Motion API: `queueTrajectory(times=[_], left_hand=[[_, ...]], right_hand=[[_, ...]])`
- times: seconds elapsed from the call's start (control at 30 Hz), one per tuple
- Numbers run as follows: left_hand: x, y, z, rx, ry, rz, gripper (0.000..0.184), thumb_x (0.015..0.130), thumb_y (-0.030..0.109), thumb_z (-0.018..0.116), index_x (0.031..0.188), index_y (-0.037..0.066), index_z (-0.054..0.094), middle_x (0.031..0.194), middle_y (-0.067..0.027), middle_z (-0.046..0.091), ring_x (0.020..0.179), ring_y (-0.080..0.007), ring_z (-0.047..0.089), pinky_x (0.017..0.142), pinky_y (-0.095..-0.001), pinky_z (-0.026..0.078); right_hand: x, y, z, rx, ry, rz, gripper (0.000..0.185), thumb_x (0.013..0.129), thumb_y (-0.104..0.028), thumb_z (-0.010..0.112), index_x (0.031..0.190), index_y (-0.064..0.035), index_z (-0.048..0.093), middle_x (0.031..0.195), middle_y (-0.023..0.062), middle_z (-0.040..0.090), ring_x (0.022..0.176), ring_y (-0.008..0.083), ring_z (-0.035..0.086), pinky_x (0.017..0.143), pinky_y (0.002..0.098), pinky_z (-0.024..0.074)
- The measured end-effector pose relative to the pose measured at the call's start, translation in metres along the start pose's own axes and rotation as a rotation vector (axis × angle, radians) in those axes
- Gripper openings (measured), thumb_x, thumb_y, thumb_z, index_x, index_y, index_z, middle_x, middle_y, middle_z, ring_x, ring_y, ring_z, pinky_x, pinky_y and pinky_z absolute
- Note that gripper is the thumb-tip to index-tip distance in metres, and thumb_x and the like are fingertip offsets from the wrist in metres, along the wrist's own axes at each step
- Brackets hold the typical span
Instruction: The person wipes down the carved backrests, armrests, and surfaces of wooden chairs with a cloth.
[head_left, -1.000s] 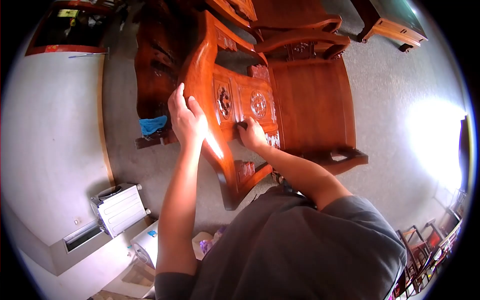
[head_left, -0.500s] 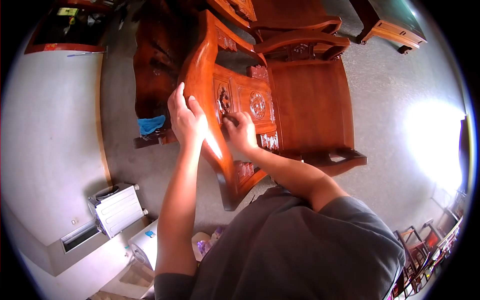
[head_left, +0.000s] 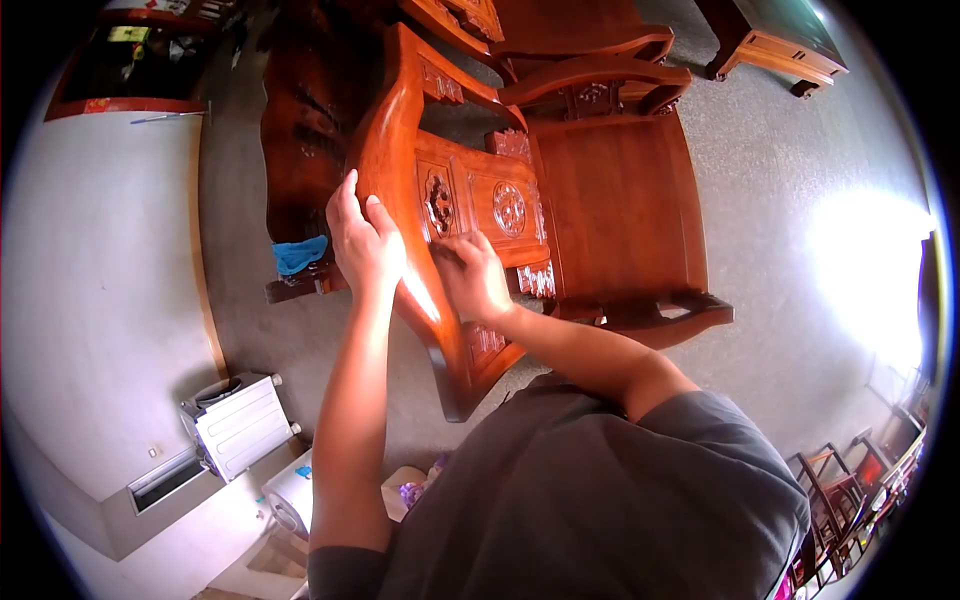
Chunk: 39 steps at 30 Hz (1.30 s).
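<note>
A reddish-brown carved wooden armchair (head_left: pixel 620 210) stands in front of me, with its backrest toward me. My left hand (head_left: pixel 368 248) lies along the thick curved top rail (head_left: pixel 385 150) of the backrest, fingers stretched out and thumb apart. Against the inner face of the backrest, just below a carved panel (head_left: pixel 439 200), my right hand (head_left: pixel 478 282) has its fingers curled. Something small and dark shows under those fingertips, too unclear to name. A round carved medallion (head_left: pixel 509 207) sits beyond the right hand.
Behind the chair's left side is a dark wooden slab table (head_left: pixel 300 150) with a blue cloth (head_left: pixel 299 256) on its near end. Another wooden chair (head_left: pixel 570 25) stands beyond. A cabinet (head_left: pixel 775 50) is at upper right, a white appliance (head_left: pixel 240 428) at lower left.
My right hand has shifted slightly toward the top rail and down the backrest. My left hand stays on the rail, and the view has moved a little.
</note>
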<state>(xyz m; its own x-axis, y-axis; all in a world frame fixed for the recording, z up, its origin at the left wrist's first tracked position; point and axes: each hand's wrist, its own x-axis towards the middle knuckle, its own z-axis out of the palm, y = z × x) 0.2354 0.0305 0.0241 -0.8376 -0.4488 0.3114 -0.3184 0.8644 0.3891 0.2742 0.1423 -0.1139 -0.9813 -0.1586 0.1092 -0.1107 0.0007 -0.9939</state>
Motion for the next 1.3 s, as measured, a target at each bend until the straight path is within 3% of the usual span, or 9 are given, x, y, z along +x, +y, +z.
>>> queueTrajectory(times=[0.03,0.2,0.37,0.43,0.63,0.83,1.03,1.13,1.3], left_hand=[[0.000,0.002,-0.002,-0.022,-0.014,-0.020,0.044,0.102,0.021,0.049,0.144,0.008,0.052,0.144,-0.0224,0.052,0.133,-0.0397,0.049,0.113,-0.0465,0.039],[0.000,-0.004,0.002,0.052,0.021,0.032,0.043,0.100,0.016,0.053,0.143,0.009,0.052,0.140,-0.0193,0.054,0.127,-0.0389,0.055,0.105,-0.0462,0.047],[0.001,-0.003,0.002,0.053,0.026,0.038,0.043,0.100,0.017,0.053,0.143,0.009,0.051,0.140,-0.0194,0.054,0.127,-0.0391,0.055,0.105,-0.0463,0.048],[0.000,-0.003,0.001,0.050,0.027,0.045,0.043,0.100,0.017,0.053,0.143,0.009,0.052,0.140,-0.0193,0.054,0.127,-0.0390,0.055,0.104,-0.0463,0.048],[0.000,0.001,0.000,0.059,0.021,0.020,0.043,0.101,0.017,0.052,0.143,0.010,0.052,0.139,-0.0193,0.055,0.127,-0.0390,0.055,0.104,-0.0464,0.048],[0.000,0.002,0.000,0.058,0.016,0.013,0.042,0.100,0.016,0.052,0.142,0.009,0.053,0.139,-0.0195,0.055,0.127,-0.0390,0.055,0.104,-0.0460,0.048],[0.001,-0.003,0.002,0.057,0.032,0.051,0.042,0.100,0.016,0.053,0.141,0.009,0.053,0.138,-0.0197,0.056,0.126,-0.0391,0.056,0.105,-0.0460,0.048],[0.001,-0.003,0.001,0.059,0.026,0.040,0.043,0.100,0.016,0.053,0.142,0.009,0.053,0.138,-0.0198,0.056,0.126,-0.0391,0.056,0.105,-0.0461,0.048],[0.001,-0.007,0.004,0.056,0.024,0.041,0.043,0.100,0.017,0.053,0.143,0.010,0.052,0.139,-0.0199,0.055,0.126,-0.0393,0.056,0.104,-0.0465,0.048]], right_hand=[[0.014,-0.001,0.000,-0.049,0.003,-0.020,0.020,0.090,-0.008,0.069,0.109,-0.0030,0.070,0.102,0.0215,0.062,0.094,0.0418,0.062,0.083,0.0469,0.0524],[0.080,-0.006,0.015,-0.083,0.137,-0.004,0.018,0.087,-0.011,0.071,0.103,-0.0025,0.069,0.097,0.0215,0.063,0.093,0.0428,0.063,0.081,0.0476,0.0525],[0.023,0.021,0.003,-0.098,0.000,0.034,0.025,0.085,-0.015,0.075,0.105,-0.0033,0.066,0.098,0.0193,0.065,0.093,0.0412,0.064,0.082,0.0471,0.0527],[0.023,0.014,0.003,-0.113,0.035,0.140,0.023,0.085,-0.014,0.074,0.103,-0.0025,0.065,0.099,0.0207,0.064,0.093,0.0427,0.063,0.082,0.0479,0.0524],[0.085,0.002,0.018,-0.125,0.133,0.030,0.023,0.086,-0.014,0.075,0.102,-0.0019,0.064,0.100,0.0221,0.063,0.094,0.0445,0.062,0.081,0.0487,0.0523],[0.030,0.002,0.004,-0.087,0.018,0.123,0.023,0.086,-0.014,0.074,0.103,-0.0035,0.063,0.101,0.0214,0.061,0.094,0.0436,0.063,0.082,0.0482,0.0528],[0.121,0.022,0.031,-0.188,0.184,0.024,0.026,0.087,-0.017,0.073,0.102,0.0007,0.060,0.105,0.0278,0.060,0.098,0.0491,0.060,0.085,0.0521,0.0507],[0.143,0.025,0.030,-0.204,0.067,0.256,0.029,0.087,-0.021,0.073,0.105,-0.0006,0.061,0.107,0.0280,0.062,0.103,0.0475,0.061,0.090,0.0505,0.0510],[0.070,-0.008,0.014,-0.099,0.001,0.315,0.028,0.087,-0.020,0.073,0.107,-0.0039,0.063,0.106,0.0267,0.063,0.104,0.0463,0.062,0.091,0.0501,0.0511]])
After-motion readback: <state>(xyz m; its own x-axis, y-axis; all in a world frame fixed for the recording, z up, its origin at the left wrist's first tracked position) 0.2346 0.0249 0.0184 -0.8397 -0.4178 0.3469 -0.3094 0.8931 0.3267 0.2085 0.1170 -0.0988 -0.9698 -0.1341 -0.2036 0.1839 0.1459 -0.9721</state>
